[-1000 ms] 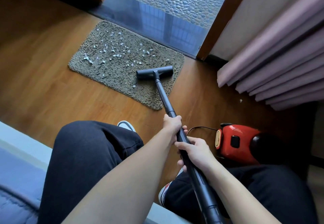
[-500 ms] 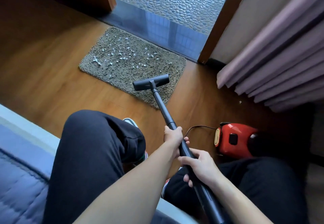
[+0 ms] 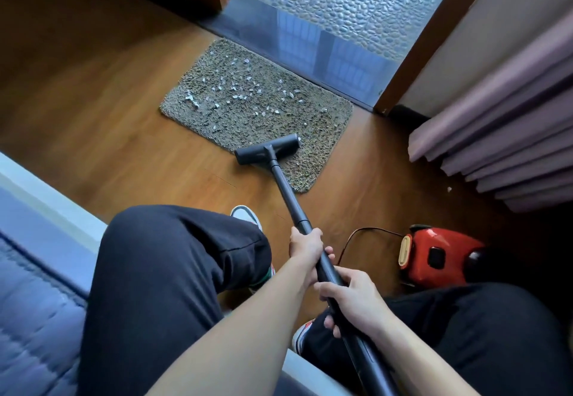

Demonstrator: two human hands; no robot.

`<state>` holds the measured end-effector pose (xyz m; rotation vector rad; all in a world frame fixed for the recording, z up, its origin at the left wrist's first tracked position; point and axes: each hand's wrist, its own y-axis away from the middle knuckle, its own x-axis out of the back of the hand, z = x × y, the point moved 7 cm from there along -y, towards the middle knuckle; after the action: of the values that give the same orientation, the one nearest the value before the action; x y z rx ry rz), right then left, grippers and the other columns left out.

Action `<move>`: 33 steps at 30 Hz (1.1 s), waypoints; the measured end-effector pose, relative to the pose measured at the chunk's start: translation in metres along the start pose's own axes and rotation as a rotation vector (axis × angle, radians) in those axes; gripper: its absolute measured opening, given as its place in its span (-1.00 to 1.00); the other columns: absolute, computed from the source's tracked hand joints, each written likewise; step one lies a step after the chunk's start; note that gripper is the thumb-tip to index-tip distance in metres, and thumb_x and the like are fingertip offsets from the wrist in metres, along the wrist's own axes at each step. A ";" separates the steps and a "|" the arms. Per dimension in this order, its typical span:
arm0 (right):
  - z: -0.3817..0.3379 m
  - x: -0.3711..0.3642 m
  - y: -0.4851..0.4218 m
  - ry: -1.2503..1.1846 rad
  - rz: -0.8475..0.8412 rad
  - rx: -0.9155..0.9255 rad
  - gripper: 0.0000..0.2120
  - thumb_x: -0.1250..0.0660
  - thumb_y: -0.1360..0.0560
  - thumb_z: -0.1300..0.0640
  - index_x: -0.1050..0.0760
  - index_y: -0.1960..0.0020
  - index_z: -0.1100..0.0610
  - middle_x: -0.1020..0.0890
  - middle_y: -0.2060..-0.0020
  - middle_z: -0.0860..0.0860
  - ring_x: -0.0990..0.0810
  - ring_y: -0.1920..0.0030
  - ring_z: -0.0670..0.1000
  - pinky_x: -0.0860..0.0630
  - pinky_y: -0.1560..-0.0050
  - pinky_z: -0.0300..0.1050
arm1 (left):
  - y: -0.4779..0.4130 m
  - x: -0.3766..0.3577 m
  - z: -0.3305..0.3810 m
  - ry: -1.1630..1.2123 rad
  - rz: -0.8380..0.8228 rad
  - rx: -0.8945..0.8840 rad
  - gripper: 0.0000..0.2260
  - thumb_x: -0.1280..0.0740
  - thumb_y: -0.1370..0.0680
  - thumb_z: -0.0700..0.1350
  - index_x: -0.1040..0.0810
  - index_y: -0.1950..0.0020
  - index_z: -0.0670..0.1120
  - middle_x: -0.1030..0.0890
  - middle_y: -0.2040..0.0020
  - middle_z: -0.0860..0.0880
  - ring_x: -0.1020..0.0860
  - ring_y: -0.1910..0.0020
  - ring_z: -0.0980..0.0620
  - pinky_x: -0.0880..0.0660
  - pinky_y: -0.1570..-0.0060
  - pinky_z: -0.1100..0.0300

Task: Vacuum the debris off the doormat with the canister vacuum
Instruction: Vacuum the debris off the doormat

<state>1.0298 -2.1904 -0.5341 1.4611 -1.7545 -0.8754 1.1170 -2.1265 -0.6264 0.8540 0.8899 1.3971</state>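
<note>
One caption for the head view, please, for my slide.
Left hand and right hand grip the wand; floor head at the doormat edge, debris ahead.

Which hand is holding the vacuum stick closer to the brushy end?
The left hand: it holds the black wand farther forward, toward the floor head at the doormat edge. The right hand holds it farther back, near the person's lap.

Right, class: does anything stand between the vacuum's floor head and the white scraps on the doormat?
Nothing visible does. The floor head sits at the near edge of the doormat, and only bare pile lies between it and the white scraps farther back.
</note>
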 end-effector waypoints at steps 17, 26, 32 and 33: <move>-0.052 -0.025 -0.047 -0.030 -0.034 -0.010 -0.87 -0.37 -0.59 0.25 -0.57 -0.11 0.26 -0.57 0.18 0.16 -0.58 0.53 0.04 -0.49 0.54 -0.19 | -0.045 0.015 0.061 0.005 0.019 -0.004 -0.88 -0.22 -0.59 -0.24 -0.32 -0.09 -0.12 -0.42 0.34 -0.12 -0.44 0.50 -0.01 -0.45 0.50 0.22; -0.001 0.005 -0.004 -0.032 0.018 -0.020 -0.88 -0.38 -0.58 0.28 -0.56 -0.09 0.28 -0.55 0.24 0.16 -0.57 0.53 0.10 -0.47 0.58 -0.17 | -0.002 -0.006 0.002 -0.067 -0.022 0.017 -0.80 -0.20 -0.62 -0.21 -0.33 -0.23 -0.12 -0.46 0.24 -0.14 -0.47 0.50 0.00 -0.48 0.50 0.22; 0.025 0.029 0.015 -0.098 0.084 -0.018 -0.88 -0.39 -0.57 0.28 -0.57 -0.08 0.30 -0.56 0.28 0.17 -0.57 0.51 0.10 -0.49 0.56 -0.15 | 0.012 -0.034 -0.025 -0.122 -0.072 0.011 -0.77 -0.20 -0.60 -0.22 -0.34 -0.25 -0.13 -0.45 0.26 -0.13 -0.47 0.56 0.04 -0.49 0.51 0.22; 0.027 0.033 0.016 -0.107 0.094 -0.016 -0.88 -0.39 -0.56 0.28 -0.57 -0.07 0.30 -0.56 0.27 0.17 -0.57 0.51 0.10 -0.49 0.56 -0.15 | 0.013 -0.039 -0.026 -0.138 -0.079 0.007 -0.76 -0.21 -0.60 -0.22 -0.34 -0.26 -0.14 -0.45 0.26 -0.13 -0.47 0.57 0.05 -0.49 0.52 0.23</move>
<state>0.9949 -2.2185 -0.5327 1.3320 -1.8736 -0.9313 1.0886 -2.1657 -0.6259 0.8997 0.8142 1.2524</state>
